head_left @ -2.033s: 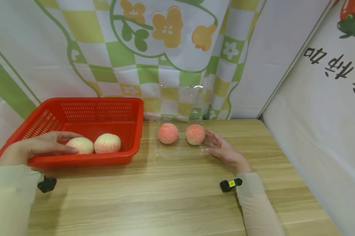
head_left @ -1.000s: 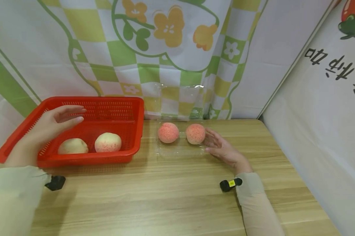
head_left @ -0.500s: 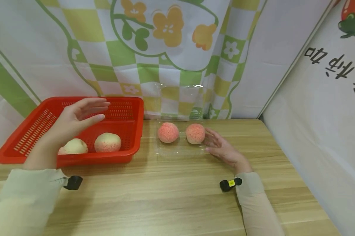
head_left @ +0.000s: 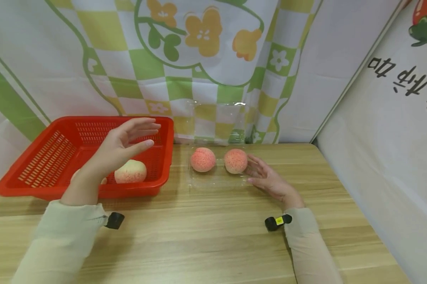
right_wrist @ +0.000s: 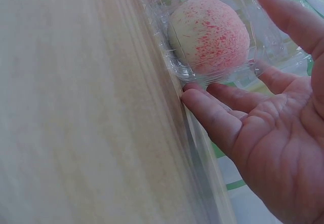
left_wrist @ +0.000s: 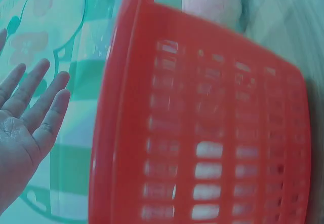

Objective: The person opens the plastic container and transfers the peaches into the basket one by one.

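Observation:
My left hand [head_left: 119, 148] hangs over the red basket [head_left: 135, 191], fingers spread and nothing held. Two pale peaches lie in that basket: one peach [head_left: 130, 172] shows well, while the left one is mostly hidden behind my wrist. To the right stands an open clear plastic clamshell box [head_left: 215, 183] with its lid raised. Inside it sit a pink peach [head_left: 203, 160] on the left and another pink peach [head_left: 235, 161] on the right. My right hand [head_left: 266, 179] rests beside the box, and in the right wrist view its fingertips are right at the box's side.
The wooden table [head_left: 199, 236] extends toward the front. A checked, flowered curtain [head_left: 146, 86] hangs close behind the basket and box. On the right is a white cloth wall [head_left: 380, 150] with dark lettering.
My left hand has let go of the left pale peach, which rolled slightly left, then risen and moved right across the basket. The right hand has stayed put beside the box.

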`<action>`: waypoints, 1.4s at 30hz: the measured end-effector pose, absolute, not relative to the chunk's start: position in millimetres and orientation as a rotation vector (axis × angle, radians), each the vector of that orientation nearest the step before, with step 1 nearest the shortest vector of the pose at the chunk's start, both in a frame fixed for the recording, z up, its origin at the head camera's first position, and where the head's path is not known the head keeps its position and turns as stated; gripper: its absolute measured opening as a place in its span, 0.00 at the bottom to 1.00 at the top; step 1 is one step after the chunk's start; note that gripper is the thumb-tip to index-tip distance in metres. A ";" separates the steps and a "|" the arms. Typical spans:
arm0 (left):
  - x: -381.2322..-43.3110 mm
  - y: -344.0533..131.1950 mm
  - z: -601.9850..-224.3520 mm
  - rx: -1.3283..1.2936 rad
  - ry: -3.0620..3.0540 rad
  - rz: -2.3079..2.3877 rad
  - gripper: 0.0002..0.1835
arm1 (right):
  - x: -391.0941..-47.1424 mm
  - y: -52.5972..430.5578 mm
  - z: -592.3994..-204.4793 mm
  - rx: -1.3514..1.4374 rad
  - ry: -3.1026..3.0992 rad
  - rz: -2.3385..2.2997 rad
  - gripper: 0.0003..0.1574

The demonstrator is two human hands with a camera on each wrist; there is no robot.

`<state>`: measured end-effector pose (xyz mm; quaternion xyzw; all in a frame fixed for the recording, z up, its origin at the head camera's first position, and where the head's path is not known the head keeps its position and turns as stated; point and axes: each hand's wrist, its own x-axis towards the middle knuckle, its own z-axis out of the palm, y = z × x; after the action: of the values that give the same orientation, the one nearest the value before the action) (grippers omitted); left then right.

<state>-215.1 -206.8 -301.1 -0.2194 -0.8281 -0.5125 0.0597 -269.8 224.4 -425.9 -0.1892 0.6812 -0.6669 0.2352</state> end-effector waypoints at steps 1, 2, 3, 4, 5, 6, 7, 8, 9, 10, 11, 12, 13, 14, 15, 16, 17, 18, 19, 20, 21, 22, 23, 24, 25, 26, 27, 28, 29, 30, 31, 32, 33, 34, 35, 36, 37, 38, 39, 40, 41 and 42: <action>-215.8 -203.2 -301.5 -0.667 -2.507 -1.559 0.29 | -269.8 224.4 -426.1 -0.524 1.872 -1.829 0.57; -216.8 -199.4 -301.8 -0.678 -2.503 -1.565 0.29 | -269.7 224.3 -426.0 -0.525 1.873 -1.829 0.57; -217.4 -195.3 -301.9 -0.687 -2.499 -1.577 0.29 | -269.7 224.3 -426.1 -0.526 1.874 -1.829 0.57; -218.8 -191.4 -302.7 -0.699 -2.496 -1.588 0.28 | -269.6 224.2 -426.0 -0.527 1.875 -1.829 0.57; -220.0 -187.3 -303.4 -0.713 -2.490 -1.598 0.28 | -269.6 224.1 -426.0 -0.523 1.874 -1.830 0.57; -221.0 -183.2 -304.5 -0.728 -2.483 -1.618 0.28 | -269.6 224.2 -426.0 -0.525 1.877 -1.828 0.57; -222.0 -178.7 -305.6 -0.744 -2.474 -1.640 0.28 | -269.5 224.3 -426.0 -0.526 1.878 -1.828 0.57; -222.6 -173.9 -306.6 -0.763 -2.466 -1.661 0.28 | -269.5 224.3 -426.0 -0.519 1.874 -1.830 0.57; -223.1 -169.0 -307.7 -0.775 -2.461 -1.681 0.28 | -269.5 224.4 -426.0 -0.519 1.875 -1.829 0.57; -223.4 -163.7 -309.0 -0.785 -2.456 -1.699 0.28 | -269.3 224.4 -426.0 -0.518 1.875 -1.828 0.57; -223.9 -158.4 -310.3 -0.797 -2.448 -1.721 0.28 | -269.1 224.4 -426.1 -0.518 1.874 -1.828 0.57; -224.3 -152.8 -311.8 -0.808 -2.440 -1.744 0.28 | -269.0 224.5 -426.3 -0.517 1.876 -1.827 0.56; -224.9 -147.0 -313.5 -0.811 -2.435 -1.760 0.28 | -268.9 224.3 -426.3 -0.516 1.874 -1.828 0.56; -225.4 -141.3 -315.1 -0.814 -2.429 -1.778 0.28 | -268.9 224.4 -426.5 -0.513 1.874 -1.829 0.56; -226.4 -135.7 -317.5 -0.819 -2.417 -1.798 0.28 | -268.8 224.5 -426.7 -0.513 1.877 -1.828 0.56; -227.3 -130.1 -319.6 -0.825 -2.402 -1.823 0.28 | -268.7 224.5 -426.9 -0.510 1.879 -1.829 0.56; -228.2 -124.7 -321.7 -0.827 -2.390 -1.844 0.28 | -268.9 224.7 -427.3 -0.514 1.885 -1.826 0.56; -229.0 -119.7 -324.2 -0.832 -2.378 -1.861 0.28 | -269.0 224.9 -427.6 -0.516 1.888 -1.825 0.56; -230.0 -114.9 -326.7 -0.842 -2.365 -1.872 0.28 | -268.9 225.0 -427.7 -0.516 1.888 -1.826 0.57; -231.0 -110.3 -329.2 -0.853 -2.357 -1.881 0.28 | -268.9 225.2 -427.7 -0.517 1.888 -1.827 0.57; -232.0 -106.1 -331.8 -0.861 -2.353 -1.885 0.28 | -268.7 225.1 -427.5 -0.519 1.889 -1.827 0.57; -233.1 -102.0 -334.2 -0.863 -2.355 -1.891 0.28 | -268.6 225.1 -427.4 -0.520 1.888 -1.827 0.58; -234.6 -98.0 -337.3 -0.860 -2.357 -1.906 0.28 | -268.6 224.9 -427.1 -0.520 1.887 -1.828 0.58; -236.2 -94.3 -340.1 -0.858 -2.358 -1.926 0.28 | -268.4 224.8 -426.7 -0.514 1.884 -1.831 0.58; -237.7 -90.1 -342.4 -0.849 -2.359 -1.947 0.28 | -268.3 224.7 -426.3 -0.512 1.884 -1.833 0.58; -239.4 -86.2 -345.0 -0.828 -2.362 -1.974 0.27 | -268.4 224.6 -426.0 -0.513 1.885 -1.833 0.58; -240.5 -82.2 -346.9 -0.805 -2.364 -2.005 0.27 | -268.7 224.5 -426.2 -0.515 1.890 -1.831 0.58; -241.7 -78.2 -349.3 -0.782 -2.360 -2.041 0.27 | -268.8 224.8 -426.0 -0.514 1.893 -1.830 0.58; -242.8 -74.2 -351.2 -0.758 -2.353 -2.072 0.27 | -268.7 224.9 -425.7 -0.513 1.894 -1.830 0.58; -244.3 -70.6 -353.4 -0.735 -2.347 -2.100 0.27 | -268.9 225.1 -425.8 -0.513 1.893 -1.831 0.58; -245.5 -67.0 -355.5 -0.699 -2.342 -2.140 0.27 | -268.9 225.2 -425.9 -0.514 1.895 -1.829 0.58; -247.0 -63.8 -357.6 -0.662 -2.336 -2.183 0.27 | -269.1 225.3 -425.9 -0.515 1.895 -1.827 0.58; -248.3 -60.7 -359.5 -0.622 -2.331 -2.222 0.27 | -269.3 225.3 -426.1 -0.517 1.896 -1.825 0.59; -250.3 -58.0 -362.1 -0.587 -2.331 -2.246 0.27 | -269.1 225.2 -426.1 -0.512 1.894 -1.825 0.58; -252.6 -55.2 -364.4 -0.560 -2.324 -2.270 0.27 | -269.5 225.1 -426.6 -0.510 1.895 -1.823 0.58; -255.0 -52.3 -366.6 -0.541 -2.320 -2.286 0.28 | -269.7 225.0 -427.1 -0.513 1.898 -1.819 0.58; -256.9 -49.2 -368.1 -0.531 -2.323 -2.287 0.28 | -269.8 224.9 -427.2 -0.509 1.897 -1.820 0.58; -259.4 -46.4 -369.9 -0.533 -2.337 -2.260 0.28 | -269.9 224.9 -427.3 -0.510 1.893 -1.822 0.58; -262.4 -43.5 -372.0 -0.541 -2.356 -2.224 0.29 | -269.9 224.8 -427.2 -0.509 1.890 -1.826 0.58; -264.9 -40.7 -373.6 -0.550 -2.374 -2.188 0.29 | -269.8 224.9 -427.1 -0.503 1.885 -1.831 0.58; -267.8 -38.1 -375.5 -0.560 -2.392 -2.156 0.29 | -269.7 224.8 -427.1 -0.506 1.880 -1.835 0.58; -270.4 -35.9 -377.2 -0.564 -2.417 -2.123 0.29 | -269.5 224.7 -426.8 -0.504 1.871 -1.841 0.58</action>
<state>-270.4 -35.9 -377.2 -0.1723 -0.7385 -0.6488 -0.0620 -269.5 224.7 -426.8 -0.1834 0.6807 -0.6700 0.2324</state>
